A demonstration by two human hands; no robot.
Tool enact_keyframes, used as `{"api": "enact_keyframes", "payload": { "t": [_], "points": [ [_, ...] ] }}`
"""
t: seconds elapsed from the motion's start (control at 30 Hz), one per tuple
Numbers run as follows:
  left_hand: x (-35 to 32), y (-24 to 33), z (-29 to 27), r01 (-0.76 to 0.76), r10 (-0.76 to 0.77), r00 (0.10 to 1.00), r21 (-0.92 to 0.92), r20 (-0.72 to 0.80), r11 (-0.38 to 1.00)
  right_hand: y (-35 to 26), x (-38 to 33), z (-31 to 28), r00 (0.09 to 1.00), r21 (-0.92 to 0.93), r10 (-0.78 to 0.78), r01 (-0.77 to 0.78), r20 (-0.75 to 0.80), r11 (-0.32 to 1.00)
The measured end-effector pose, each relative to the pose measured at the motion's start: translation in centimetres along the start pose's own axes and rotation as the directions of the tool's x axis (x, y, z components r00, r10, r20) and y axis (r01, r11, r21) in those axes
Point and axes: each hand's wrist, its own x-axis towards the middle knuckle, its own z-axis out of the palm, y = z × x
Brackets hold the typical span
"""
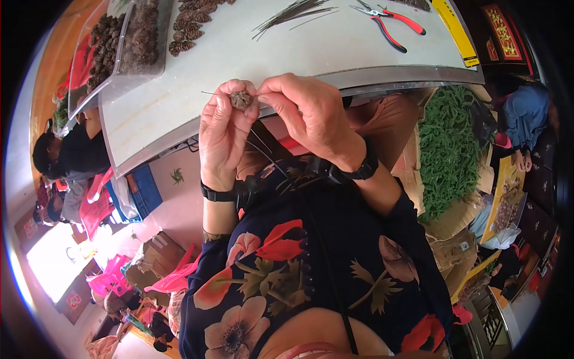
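Between the thumb and fingers of my left hand point(224, 128) is a small brown pine cone point(241, 100), seen end-on. A thin dark wire point(209, 93) sticks out to the left of the cone. My right hand point(311, 110) is closed in a pinch at the cone's right side; whatever lies between its fingertips is too small to see clearly, though it seems to be the wire's other end. Both hands are held over the near edge of the white table point(239, 54). On the table, a bundle of dark wires point(293, 17) lies beyond the hands, near red-handled pliers point(391, 24).
Pine cones point(186, 30) lie in rows at the table's far left, beside clear plastic bins point(143, 39) filled with cones. A yellow strip point(455, 33) lies along the right edge. A cardboard box of green artificial foliage point(451, 146) stands at right. Other people sit at both sides.
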Motion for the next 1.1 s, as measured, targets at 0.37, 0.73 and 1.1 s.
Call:
{"api": "enact_keyframes", "payload": {
  "t": [0.37,0.73,1.1],
  "points": [
    [-0.6,0.1,-0.4,0.033,-0.036,0.999,0.083,0.041,0.996,0.6,0.4,-1.0,0.996,0.039,-0.028,0.025,0.079,0.999],
    [-0.7,-0.5,0.4,0.054,-0.057,0.998,0.192,0.006,0.98,0.5,0.0,-1.6,0.994,-0.029,-0.074,0.076,0.075,0.997],
    [-1.0,-0.6,1.0,0.09,-0.08,0.994,0.163,-0.07,0.982,0.2,-0.2,-2.0,0.995,0.055,-0.015,0.009,0.099,0.998]
  ]
}}
